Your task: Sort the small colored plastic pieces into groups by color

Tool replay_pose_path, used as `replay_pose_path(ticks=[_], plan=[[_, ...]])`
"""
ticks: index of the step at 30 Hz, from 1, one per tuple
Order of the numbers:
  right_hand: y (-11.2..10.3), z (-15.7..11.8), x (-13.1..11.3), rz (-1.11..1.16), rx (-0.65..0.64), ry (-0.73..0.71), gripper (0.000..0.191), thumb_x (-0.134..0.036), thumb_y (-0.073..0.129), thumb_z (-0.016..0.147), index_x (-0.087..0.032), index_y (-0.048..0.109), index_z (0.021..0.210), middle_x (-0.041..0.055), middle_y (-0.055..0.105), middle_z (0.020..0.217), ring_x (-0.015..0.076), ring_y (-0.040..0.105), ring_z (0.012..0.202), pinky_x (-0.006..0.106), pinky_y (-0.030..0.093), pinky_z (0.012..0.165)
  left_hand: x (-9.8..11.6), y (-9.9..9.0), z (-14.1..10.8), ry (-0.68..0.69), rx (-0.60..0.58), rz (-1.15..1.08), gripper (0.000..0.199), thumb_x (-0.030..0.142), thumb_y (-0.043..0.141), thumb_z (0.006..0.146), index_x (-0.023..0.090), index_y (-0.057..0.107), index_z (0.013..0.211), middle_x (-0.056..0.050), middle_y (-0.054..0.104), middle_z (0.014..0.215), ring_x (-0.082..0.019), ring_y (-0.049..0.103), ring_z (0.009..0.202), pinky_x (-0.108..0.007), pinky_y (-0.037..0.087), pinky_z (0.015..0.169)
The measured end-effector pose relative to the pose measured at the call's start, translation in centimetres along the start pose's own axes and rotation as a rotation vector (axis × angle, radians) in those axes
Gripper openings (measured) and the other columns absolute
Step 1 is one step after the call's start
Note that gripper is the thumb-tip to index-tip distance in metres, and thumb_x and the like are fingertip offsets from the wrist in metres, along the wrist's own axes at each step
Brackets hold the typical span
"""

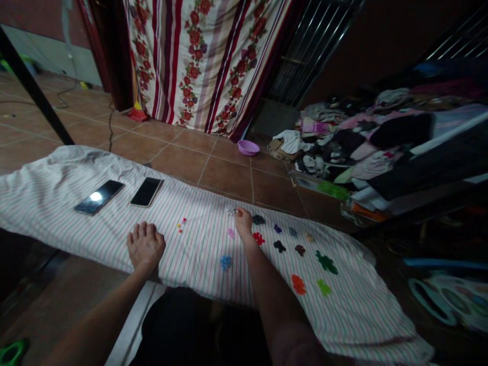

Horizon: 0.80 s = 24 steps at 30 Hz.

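Note:
My left hand (146,246) rests palm down on the striped cloth (114,244), fingers loosely spread, holding nothing. Reaching toward the far edge, my right hand (244,222) has its fingers pinched together beside a pile of small white pieces (231,210); what lies between the fingertips is too small to make out. Around that hand are small piles sorted by colour: pink pieces (231,233), red pieces (258,238), dark grey pieces (258,219) and blue pieces (225,262). A few mixed loose pieces (180,231) lie between my hands.
Two phones, one with a glare (99,197) and one dark (147,191), lie at the left. Farther right are orange (298,284), lime (324,287) and dark green piles (326,262). Beyond are a purple basin (248,148), a floral curtain (190,61) and heaped clothes (366,127).

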State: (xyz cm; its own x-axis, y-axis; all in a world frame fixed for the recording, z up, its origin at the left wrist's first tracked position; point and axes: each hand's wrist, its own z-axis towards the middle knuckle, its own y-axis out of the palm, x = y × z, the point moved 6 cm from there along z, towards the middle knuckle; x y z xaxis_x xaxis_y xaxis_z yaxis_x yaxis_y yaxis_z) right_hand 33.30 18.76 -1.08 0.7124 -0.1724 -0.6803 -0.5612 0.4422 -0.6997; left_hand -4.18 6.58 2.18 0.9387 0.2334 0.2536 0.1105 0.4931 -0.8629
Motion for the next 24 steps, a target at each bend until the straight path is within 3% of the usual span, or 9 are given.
replay_pose_path(ticks=[10,24], plan=[[0.8,0.0,-0.7,-0.066,-0.070,-0.008,0.043,-0.010,0.042,0.079,-0.018,0.069,0.111,0.0078,0.071,0.106,0.0184,0.063,0.102,0.028,0.046,0.093,0.1,-0.2,0.0,-0.009,-0.005,-0.018,0.033,0.028,0.038,0.085,0.014,0.061,0.103,-0.016,0.056,0.128,-0.031,0.040,0.130,-0.048,0.025,0.108],[-0.3,-1.2,-0.8,0.132,-0.084,0.001,0.041,-0.014,0.045,0.077,-0.022,0.070,0.108,0.0045,0.072,0.097,0.0172,0.066,0.095,0.028,0.049,0.089,-0.1,-0.1,0.0,-0.017,-0.014,-0.020,0.033,0.027,0.042,0.083,0.016,0.062,0.106,-0.015,0.056,0.129,-0.031,0.039,0.131,-0.048,0.025,0.108]])
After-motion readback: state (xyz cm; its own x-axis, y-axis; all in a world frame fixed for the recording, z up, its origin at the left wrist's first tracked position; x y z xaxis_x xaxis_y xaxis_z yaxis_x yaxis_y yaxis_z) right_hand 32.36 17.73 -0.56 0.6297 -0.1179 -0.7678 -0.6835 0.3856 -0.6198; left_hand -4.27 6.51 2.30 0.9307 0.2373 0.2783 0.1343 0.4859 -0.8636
